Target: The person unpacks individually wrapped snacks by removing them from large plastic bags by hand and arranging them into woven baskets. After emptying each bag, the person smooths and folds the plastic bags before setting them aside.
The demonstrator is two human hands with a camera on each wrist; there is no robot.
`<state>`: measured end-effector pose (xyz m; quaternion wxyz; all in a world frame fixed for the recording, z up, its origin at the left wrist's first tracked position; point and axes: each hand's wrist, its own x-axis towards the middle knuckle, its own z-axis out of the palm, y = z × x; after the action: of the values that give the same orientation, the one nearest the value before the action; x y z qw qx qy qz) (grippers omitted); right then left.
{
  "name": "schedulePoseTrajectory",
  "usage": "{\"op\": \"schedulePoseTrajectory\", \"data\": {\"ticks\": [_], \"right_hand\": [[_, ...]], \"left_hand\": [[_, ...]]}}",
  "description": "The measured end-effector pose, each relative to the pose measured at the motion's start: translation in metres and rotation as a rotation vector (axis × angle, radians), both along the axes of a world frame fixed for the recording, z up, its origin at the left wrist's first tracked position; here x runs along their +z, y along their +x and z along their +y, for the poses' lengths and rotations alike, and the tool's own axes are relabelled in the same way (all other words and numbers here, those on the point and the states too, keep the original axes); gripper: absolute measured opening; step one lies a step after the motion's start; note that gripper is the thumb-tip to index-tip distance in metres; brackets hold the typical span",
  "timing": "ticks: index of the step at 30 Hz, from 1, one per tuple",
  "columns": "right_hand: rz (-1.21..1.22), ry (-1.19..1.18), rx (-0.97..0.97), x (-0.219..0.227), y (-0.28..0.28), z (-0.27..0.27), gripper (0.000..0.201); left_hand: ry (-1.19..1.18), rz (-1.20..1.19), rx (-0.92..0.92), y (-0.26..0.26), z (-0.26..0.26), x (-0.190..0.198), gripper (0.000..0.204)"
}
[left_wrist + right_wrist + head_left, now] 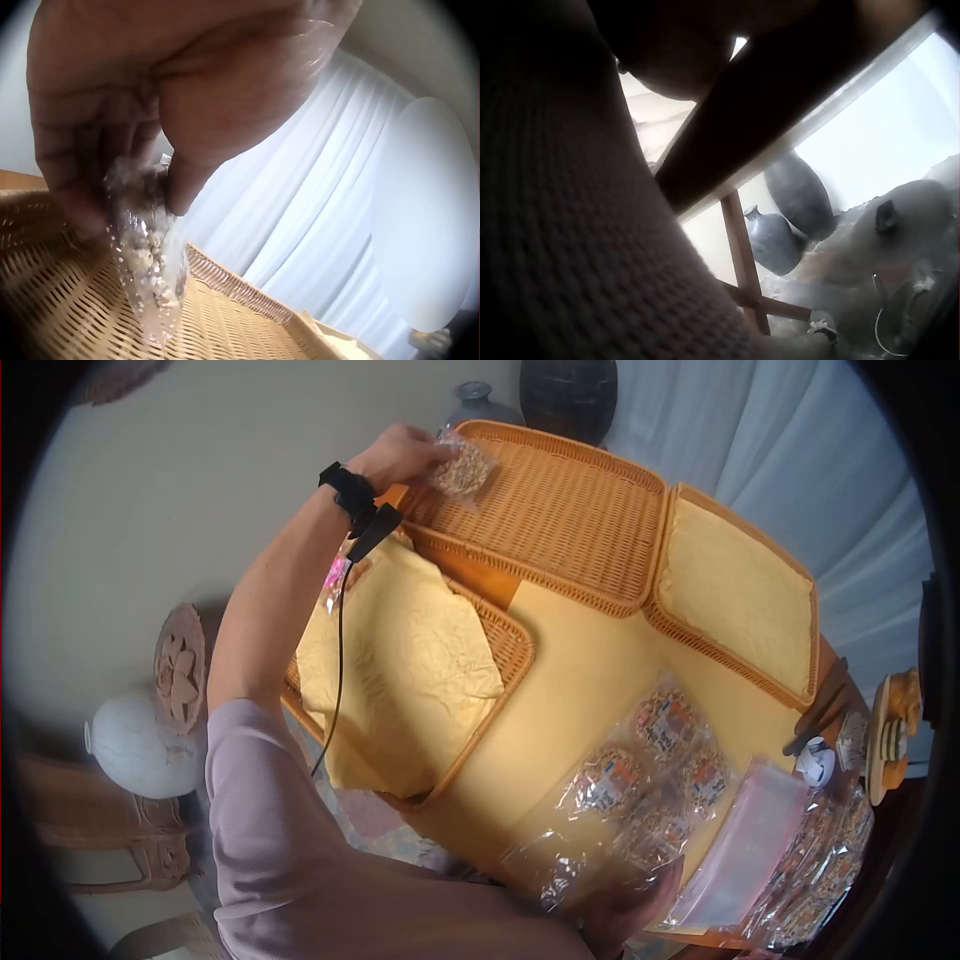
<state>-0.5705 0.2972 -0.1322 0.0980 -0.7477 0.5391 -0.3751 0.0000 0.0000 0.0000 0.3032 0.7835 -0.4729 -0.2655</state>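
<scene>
In the head view my left hand (400, 455) pinches a clear packet of pale, grainy pieces (464, 470) at the left end of an empty wicker tray (570, 505). Seen from the left wrist, the thumb and fingers of that hand (150, 112) grip the top of the packet (152, 262), which hangs upright over the woven tray (225, 322). Several clear packets with printed labels (607, 778) lie on the yellow table. My right hand (630, 905) is at the table's near edge beside them, its fingers partly hidden; the right wrist view is too dark to show its hold.
A wicker tray with crumpled yellow paper (400, 660) stands at the left, another lined tray (735, 585) at the right. Flat plastic bags (750, 845) and a pile of filled packets (825, 860) lie at the lower right. Dark jars (568, 398) stand behind.
</scene>
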Motion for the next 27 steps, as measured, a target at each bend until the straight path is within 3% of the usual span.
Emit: {"op": "schedulePoseTrajectory", "data": {"ticks": [3, 7, 9, 10, 12, 16, 19, 21, 25, 27], "right_hand": [[-0.097, 0.176, 0.019, 0.030, 0.013, -0.019, 0.081], [-0.244, 0.283, -0.069, 0.011, 0.002, -0.008, 0.081], [-0.214, 0.252, 0.014, 0.036, 0.017, -0.018, 0.081], [-0.215, 0.256, 0.018, 0.035, 0.018, -0.018, 0.081], [-0.289, 0.238, 0.020, 0.033, 0.019, -0.017, 0.080], [-0.211, 0.167, 0.067, 0.029, 0.014, -0.020, 0.082], [-0.225, 0.222, -0.037, 0.002, -0.004, -0.006, 0.082], [-0.159, 0.215, -0.022, -0.007, -0.015, -0.003, 0.081], [-0.106, 0.219, 0.006, -0.012, -0.019, -0.002, 0.079], [-0.075, 0.003, 0.037, 0.001, 0.004, -0.004, 0.076]], "left_hand": [[0.107, -0.021, -0.017, 0.009, -0.008, -0.010, 0.046], [0.228, -0.064, -0.030, 0.002, -0.002, -0.005, 0.044], [0.316, -0.364, -0.088, 0.001, -0.002, -0.006, 0.042], [0.320, -0.364, -0.085, 0.002, 0.000, -0.008, 0.042], [0.197, -0.677, -0.120, 0.006, 0.004, -0.013, 0.039], [0.174, -0.598, -0.118, -0.018, 0.001, -0.008, 0.043], [0.051, -0.568, -0.212, -0.027, -0.003, -0.025, 0.044], [-0.130, -0.895, -0.506, -0.019, -0.008, -0.045, 0.044], [0.075, -0.626, -0.464, -0.021, -0.003, -0.035, 0.041], [0.163, -0.631, -0.494, -0.021, 0.003, -0.027, 0.039]]}}
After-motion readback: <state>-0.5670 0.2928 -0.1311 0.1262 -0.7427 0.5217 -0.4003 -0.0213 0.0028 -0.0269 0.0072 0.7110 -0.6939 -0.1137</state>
